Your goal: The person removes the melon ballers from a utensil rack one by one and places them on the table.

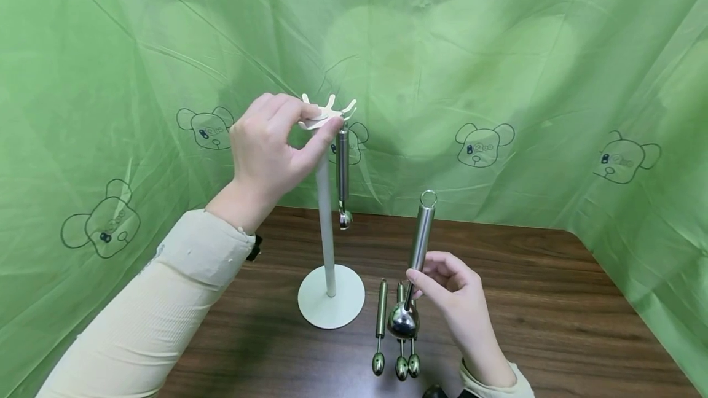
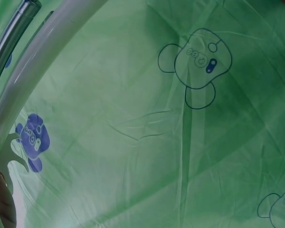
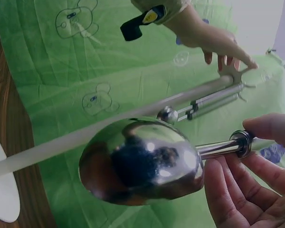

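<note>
Near the top of the white stand (image 1: 326, 226), the left hand (image 1: 271, 140) pinches the flat piece with the hooks (image 1: 331, 101) between its thumb and pointing finger. The head view mostly hides its other fingers. Lower down and to the right, the right hand (image 1: 456, 300) pinches a big shiny scoop (image 1: 421, 244) low on its handle, with the thumb on one side and fingers on the other. The scoop is up in the air, a bit tilted, with its ring at the top and its round bowl at the bottom. A thin shiny tool (image 1: 343, 167) with a small round end hangs beside the pole. I can't tell if another one hangs behind it. Three small tools (image 1: 381, 309) lie on the brown table (image 1: 525, 300), partly behind the bowl. The stand's round base (image 1: 310, 303) sits on the table too. Green cloth (image 1: 415, 78) with bear faces (image 1: 480, 147) goes around.
</note>
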The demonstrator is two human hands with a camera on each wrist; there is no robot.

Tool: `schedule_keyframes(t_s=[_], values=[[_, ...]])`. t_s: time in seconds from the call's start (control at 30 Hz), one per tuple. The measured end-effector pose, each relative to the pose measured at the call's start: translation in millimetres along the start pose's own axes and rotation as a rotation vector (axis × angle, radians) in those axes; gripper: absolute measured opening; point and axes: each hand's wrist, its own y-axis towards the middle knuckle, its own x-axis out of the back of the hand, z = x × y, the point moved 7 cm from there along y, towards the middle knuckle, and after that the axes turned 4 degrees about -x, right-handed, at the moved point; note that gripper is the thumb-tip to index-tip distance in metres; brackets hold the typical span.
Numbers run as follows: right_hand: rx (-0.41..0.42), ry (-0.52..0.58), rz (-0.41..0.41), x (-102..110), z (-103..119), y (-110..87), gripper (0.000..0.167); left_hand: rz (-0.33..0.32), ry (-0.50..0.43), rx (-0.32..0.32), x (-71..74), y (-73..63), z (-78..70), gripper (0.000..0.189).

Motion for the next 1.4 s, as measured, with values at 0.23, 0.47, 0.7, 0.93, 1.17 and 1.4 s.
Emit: schedule_keyframes(t_s=[0.23,0.47,0.7,0.93,1.17,1.4], values=[[-0.01,0.004,-0.035,14.7,-15.6,-6.5,0.016,-0.016,-0.028,0.006,0.4,0.4,0.0,0.038],[-0.076,-0.015,-0.085,28.1,-29.4,-10.4,0.015,-0.034,-0.06,0.013,1.3,-0.4,1.5,0.035],[-0.093,-0.064,-0.104,40.4,-39.1,-9.7,0.016,-0.05,-0.072,0.013,2.5,-0.3,1.2,0.03],[-0.127,-0.113,-0.116,52.4,-51.6,-9.4,0.02,-0.06,-0.086,0.023,1.4,0.5,0.3,0.028],[-0.214,-0.201,-0.109,60.4,-64.0,-6.4,0.025,-0.065,-0.083,0.019,2.4,1.8,1.1,0.03],[-0.32,-0.266,-0.068,66.0,-78.5,-6.1,0.028,-0.063,-0.088,0.032,3.2,0.6,1.9,0.029]])
